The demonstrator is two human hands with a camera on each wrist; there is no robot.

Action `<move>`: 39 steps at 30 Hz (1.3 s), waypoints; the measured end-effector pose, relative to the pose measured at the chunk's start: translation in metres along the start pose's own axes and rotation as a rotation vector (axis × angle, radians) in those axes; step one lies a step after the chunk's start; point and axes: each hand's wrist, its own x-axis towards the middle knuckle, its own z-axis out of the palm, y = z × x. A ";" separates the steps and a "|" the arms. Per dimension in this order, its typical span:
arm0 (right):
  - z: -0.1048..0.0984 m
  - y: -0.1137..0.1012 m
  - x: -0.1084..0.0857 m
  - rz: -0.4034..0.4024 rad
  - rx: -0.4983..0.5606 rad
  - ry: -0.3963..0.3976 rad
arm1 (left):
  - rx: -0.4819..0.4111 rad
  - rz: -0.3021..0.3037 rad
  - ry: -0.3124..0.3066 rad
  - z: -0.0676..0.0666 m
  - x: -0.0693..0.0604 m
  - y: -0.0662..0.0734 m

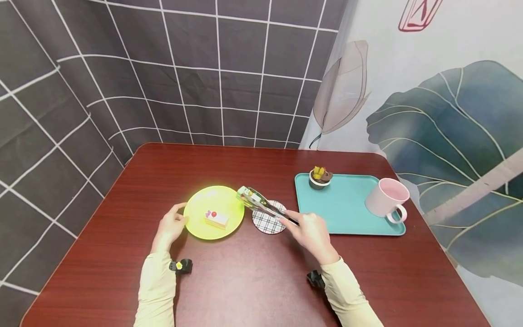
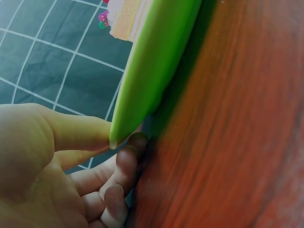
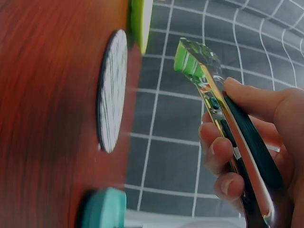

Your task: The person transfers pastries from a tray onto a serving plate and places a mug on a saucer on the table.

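Note:
A yellow-green plate (image 1: 195, 206) lies on the table at the left, carrying a small slice of cake (image 1: 217, 220) with a red and a purple topping. My left hand (image 1: 170, 227) pinches the plate's near-left rim. In the left wrist view its thumb (image 2: 83, 133) lies on the rim, with fingertips curled below. My right hand (image 1: 309, 234) grips metal tongs (image 3: 223, 111) with dark handles, raised above a round checked coaster (image 1: 267, 222). The tongs' tips reach the plate's right edge in the head view; nothing shows between them, and they reflect green.
A teal tray (image 1: 347, 204) stands at the right, bearing a pink mug (image 1: 382, 200) and a small chocolate cupcake (image 1: 319, 178) with yellow fruit on top. The brown table (image 1: 241, 281) ends at a dark gridded curtain (image 1: 196, 86) behind.

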 end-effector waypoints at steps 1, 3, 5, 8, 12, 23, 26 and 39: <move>0.002 -0.002 0.001 -0.010 0.002 -0.008 | 0.001 -0.001 0.000 0.000 0.000 0.000; 0.006 -0.007 0.004 -0.031 0.002 -0.015 | 0.000 -0.003 0.001 0.000 0.000 -0.001; 0.010 -0.011 0.006 -0.050 -0.004 -0.023 | -0.003 -0.003 0.003 0.000 0.000 -0.001; 0.015 -0.015 0.010 -0.071 -0.013 -0.031 | -0.005 -0.009 0.001 0.000 0.000 -0.001; 0.022 -0.018 0.014 -0.086 -0.029 -0.048 | -0.007 -0.017 0.001 0.000 0.001 -0.001; 0.031 -0.026 0.013 -0.118 -0.032 -0.070 | -0.010 -0.029 -0.007 0.000 0.001 -0.002; 0.032 -0.027 0.013 -0.126 -0.037 -0.070 | -0.012 -0.031 -0.007 0.001 0.002 -0.004; 0.031 -0.029 0.014 -0.114 -0.057 -0.125 | -0.028 -0.012 0.005 0.001 0.002 -0.005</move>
